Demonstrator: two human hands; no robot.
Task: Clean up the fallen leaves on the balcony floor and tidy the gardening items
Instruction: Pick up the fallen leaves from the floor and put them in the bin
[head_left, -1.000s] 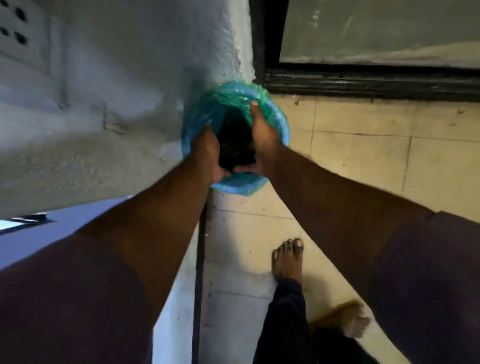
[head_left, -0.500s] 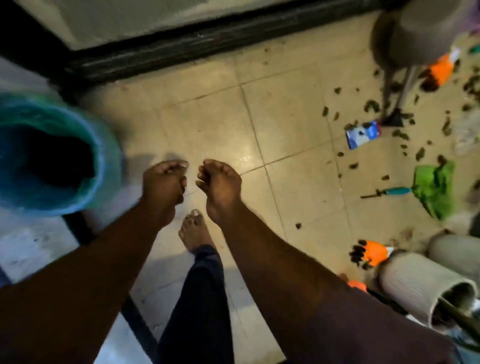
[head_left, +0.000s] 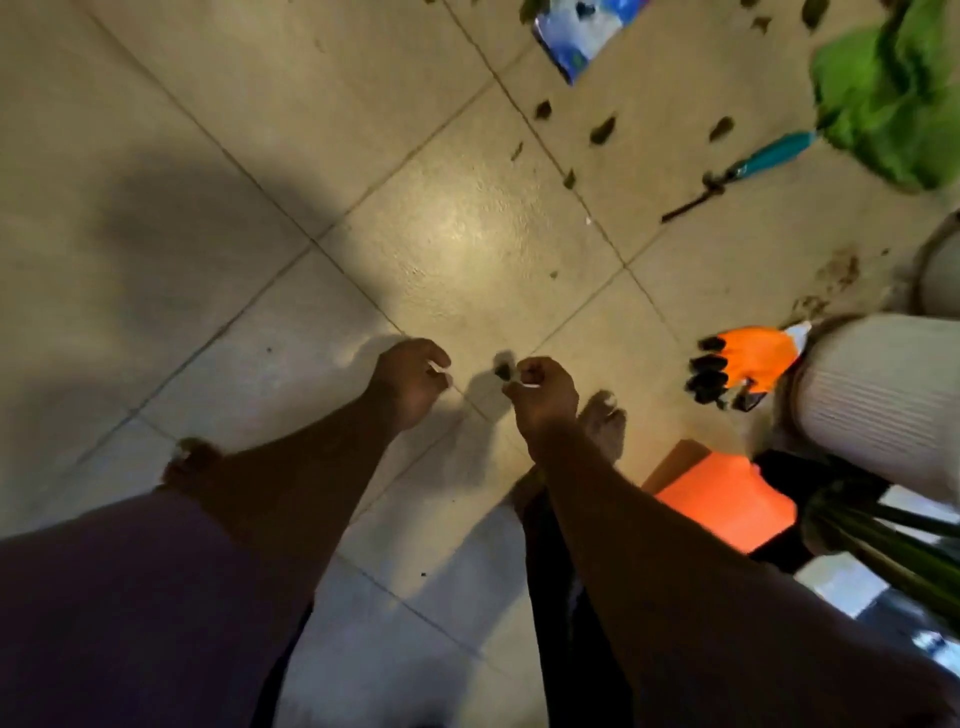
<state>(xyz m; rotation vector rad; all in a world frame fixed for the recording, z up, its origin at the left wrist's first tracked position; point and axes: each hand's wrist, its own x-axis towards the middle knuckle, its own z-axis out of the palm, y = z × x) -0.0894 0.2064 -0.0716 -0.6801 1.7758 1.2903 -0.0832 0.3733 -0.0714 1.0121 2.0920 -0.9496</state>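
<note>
Both my hands hang over the tiled floor (head_left: 467, 249) with nothing in them. The fingers of my left hand (head_left: 410, 379) are loosely curled, and so are those of my right hand (head_left: 543, 395). A small dark leaf (head_left: 503, 370) lies just beyond my right fingertips; whether they touch it is unclear. More fallen leaves (head_left: 602, 130) are scattered at the upper right. An orange and black glove (head_left: 737, 369) lies right of my right hand. A second orange glove (head_left: 727, 499) lies below it. A teal-handled tool (head_left: 748, 166) lies at the upper right.
A white ribbed pot (head_left: 878, 400) lies on its side at the right, with plant leaves (head_left: 883, 545) below it. A green cloth (head_left: 888, 98) and a blue and white packet (head_left: 582, 31) lie along the top. Soil marks (head_left: 836, 270) stain the floor. My bare feet (head_left: 602, 421) stand below my hands.
My hands have left the bin with the green liner, which is out of view. The view has swung right and down to the littered floor, closer to the gloves and pot.
</note>
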